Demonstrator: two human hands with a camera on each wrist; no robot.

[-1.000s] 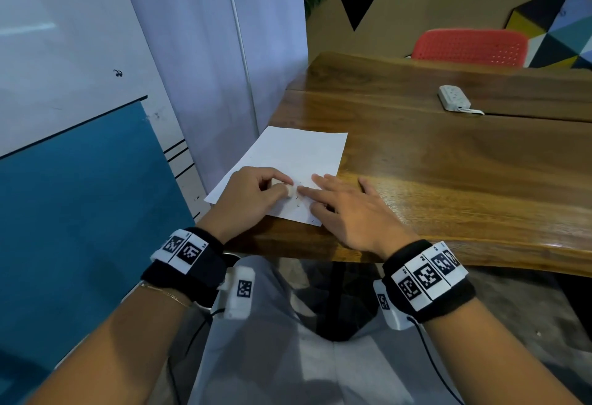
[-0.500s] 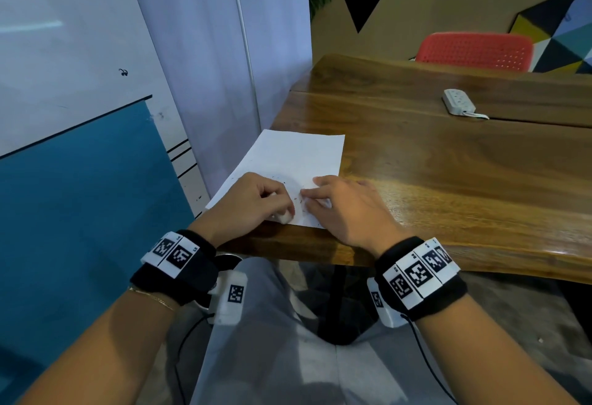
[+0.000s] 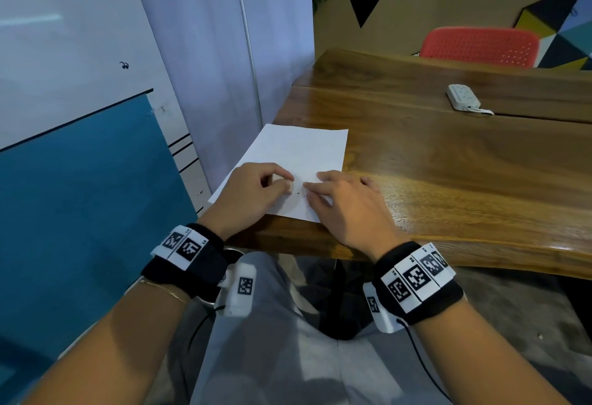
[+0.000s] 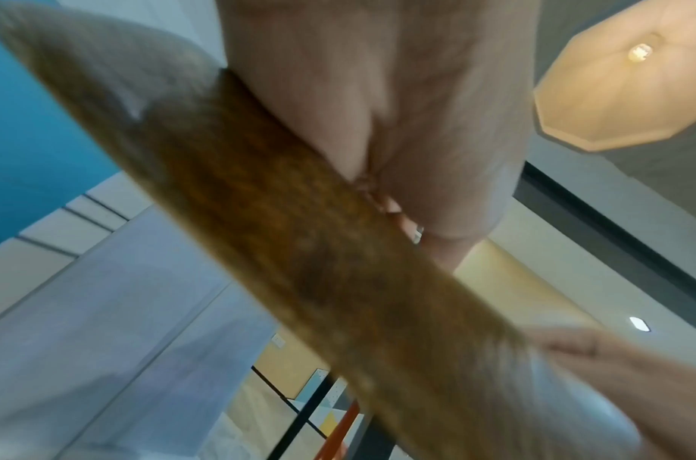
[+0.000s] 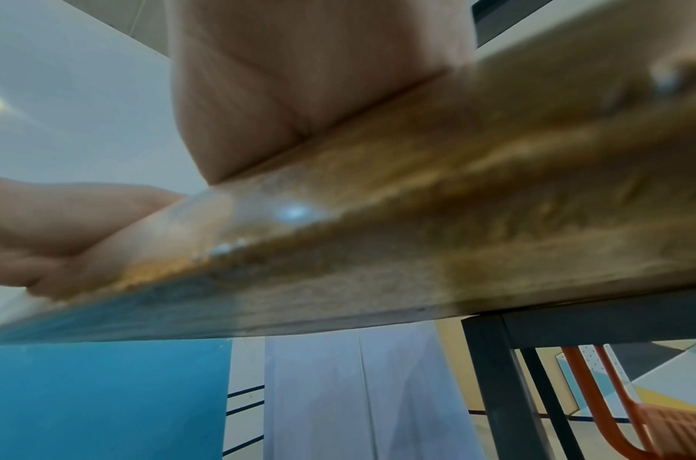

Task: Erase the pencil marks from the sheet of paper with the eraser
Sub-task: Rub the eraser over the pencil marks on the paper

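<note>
left hand [image 3: 256,193]: curled round the eraser [image 3: 289,187], thumb and fingers pinching it, its tip down on the paper.
right hand [image 3: 339,202]: flat and relaxed, fingers [image 3: 315,185] spread straight, pressing the sheet just beside the eraser.
sheet of paper [image 3: 301,151]: lying at the near left corner of the counter [image 3: 448,161], near edge close to the counter's front edge, left corner seeming to overhang.
pencil marks [image 3: 299,193]: a few faint dark specks between the 2 hands; too small to tell marks from crumbs.
risk of creasing: likely if the stroke runs toward the unpinned far half, buckling the sheet.
risk of sliding: probable if the right hand lifts, given the glossy wood.
risk of smearing: possible with a dirty eraser face; cannot tell its condition.
wrist views: blurred, only palms and counter edge visible.
</note>
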